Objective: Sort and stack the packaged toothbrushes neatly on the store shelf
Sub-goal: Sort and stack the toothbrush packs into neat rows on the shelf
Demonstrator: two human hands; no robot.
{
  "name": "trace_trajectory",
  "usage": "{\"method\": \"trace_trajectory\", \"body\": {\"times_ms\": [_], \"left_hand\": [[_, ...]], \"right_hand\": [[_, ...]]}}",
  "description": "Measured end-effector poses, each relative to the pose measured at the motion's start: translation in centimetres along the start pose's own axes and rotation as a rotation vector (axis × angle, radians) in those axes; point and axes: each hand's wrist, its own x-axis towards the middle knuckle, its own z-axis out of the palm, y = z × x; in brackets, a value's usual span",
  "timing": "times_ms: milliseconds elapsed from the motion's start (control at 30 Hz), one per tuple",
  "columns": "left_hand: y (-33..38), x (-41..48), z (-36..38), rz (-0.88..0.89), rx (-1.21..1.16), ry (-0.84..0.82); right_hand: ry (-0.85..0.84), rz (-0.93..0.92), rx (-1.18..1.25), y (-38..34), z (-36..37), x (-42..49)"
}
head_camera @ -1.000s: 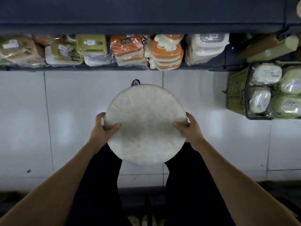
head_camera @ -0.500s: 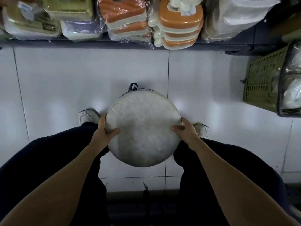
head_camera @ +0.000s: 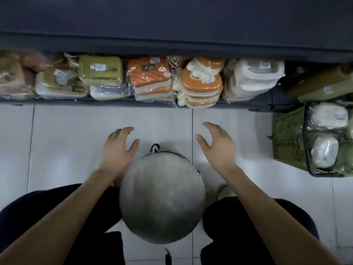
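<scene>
A round pale stool seat (head_camera: 162,199) stands on the white tiled floor between my knees. My left hand (head_camera: 117,150) hovers open above the floor just left of and beyond the stool, fingers spread, holding nothing. My right hand (head_camera: 217,146) hovers open on the stool's far right side, likewise empty. Ahead, the lowest dark shelf (head_camera: 114,101) carries wrapped plastic boxes: a green box (head_camera: 101,70), an orange and white stack (head_camera: 150,79), rounded orange boxes (head_camera: 202,83) and a white wrapped pack (head_camera: 254,79). No toothbrush packs are visible.
A green plastic basket (head_camera: 288,138) with wrapped pale boxes sits on the floor at the right. Above it lie long olive and brown rolls (head_camera: 324,83). A dark upper shelf board (head_camera: 172,25) overhangs the goods. My dark trouser legs (head_camera: 38,217) flank the stool.
Both hands have let go of the stool seat and moved forward, open, toward the shelf. The stool now stands lower between my knees, and the view has tilted up toward the shelf.
</scene>
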Motion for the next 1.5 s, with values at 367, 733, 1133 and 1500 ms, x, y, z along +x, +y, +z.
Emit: {"method": "trace_trajectory", "body": {"times_ms": [367,733,1133,1500], "left_hand": [[15.2,15.4,-10.7,0.64,0.231,0.481],[12.7,23.0,-6.1,0.553,0.44,0.271],[13.0,22.6,-6.1,0.526,0.472,0.222],[14.6,22.4,-8.1,0.528,0.339,0.205]], "right_hand": [[0.262,-0.142,-0.325,-5.7,-9.3,18.7],[0.222,-0.057,-0.432,-1.7,-4.9,22.8],[0.15,-0.055,-0.406,-2.0,-5.6,22.5],[0.22,-0.069,-0.402,-1.7,-5.3,23.0]]}}
